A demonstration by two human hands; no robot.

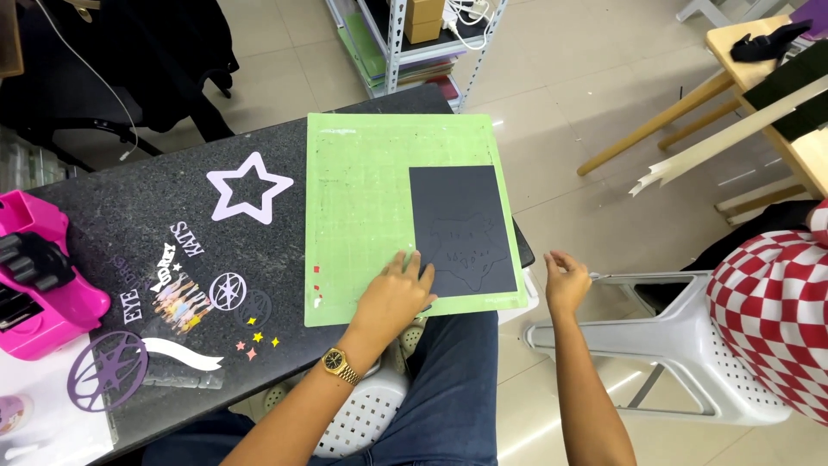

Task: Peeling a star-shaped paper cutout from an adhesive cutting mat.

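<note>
Left hand [392, 298]: being laid flat, grip released, fingertips being pressed on the near left corner of the dark sheet [461, 229]. The sheet is being carried on the right half of the green mat [358, 198], its long axis running away from the person. Right hand [565, 280]: being held open and empty just off the desk [129, 207] edge, well right. Farther left: paper cut-outs being displayed, including a lilac star outline [249, 186]; a pink machine [39, 272] at the desk edge.

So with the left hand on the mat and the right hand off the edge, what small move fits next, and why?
Probably bring the right hand in to lift a corner of the dark sheet, since the left hand pins the green cutting mat beside it and cut outlines show in the sheet.
</note>
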